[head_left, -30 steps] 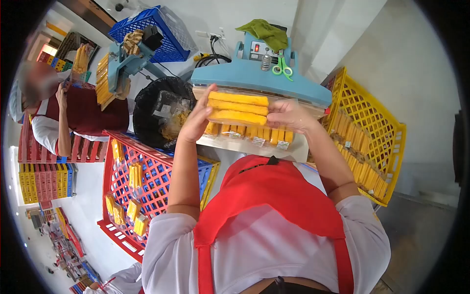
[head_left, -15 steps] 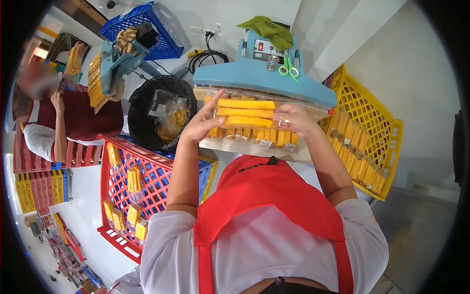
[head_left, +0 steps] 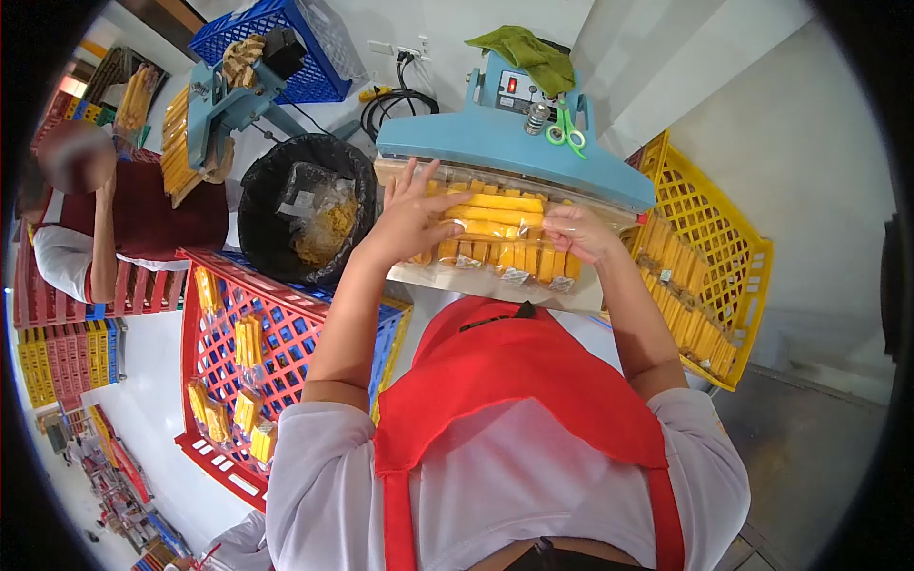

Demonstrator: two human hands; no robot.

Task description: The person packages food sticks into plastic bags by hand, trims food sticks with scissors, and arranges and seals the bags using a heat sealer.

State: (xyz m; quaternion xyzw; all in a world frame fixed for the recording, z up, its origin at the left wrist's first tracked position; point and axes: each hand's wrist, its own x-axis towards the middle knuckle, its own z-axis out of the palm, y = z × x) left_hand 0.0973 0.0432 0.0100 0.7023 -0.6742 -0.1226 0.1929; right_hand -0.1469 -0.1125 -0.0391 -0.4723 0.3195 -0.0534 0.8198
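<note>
A clear plastic pack of yellow stick-shaped snacks point(head_left: 500, 217) is held in front of the blue sealing machine point(head_left: 505, 143). My right hand point(head_left: 583, 233) pinches the pack's right end between thumb and fingers. At its left end, my left hand point(head_left: 409, 219) has its fingers spread, with the index finger and thumb against the plastic. Below the held pack, more filled packs point(head_left: 514, 262) lie in a row on the pale work surface, their upper parts partly hidden by it and my hands.
Green scissors point(head_left: 566, 128) and a green cloth point(head_left: 524, 57) lie on the sealer. A black-lined bin point(head_left: 257, 200) and a red crate point(head_left: 224, 457) with packs stand left; a yellow crate point(head_left: 747, 238) with packs stands right. Another person point(head_left: 133, 209) works at a second sealer point(head_left: 214, 114).
My left hand's fingers have spread and lifted from their grip round the pack's left end. The pack has tipped slightly, and my right hand still pinches it.
</note>
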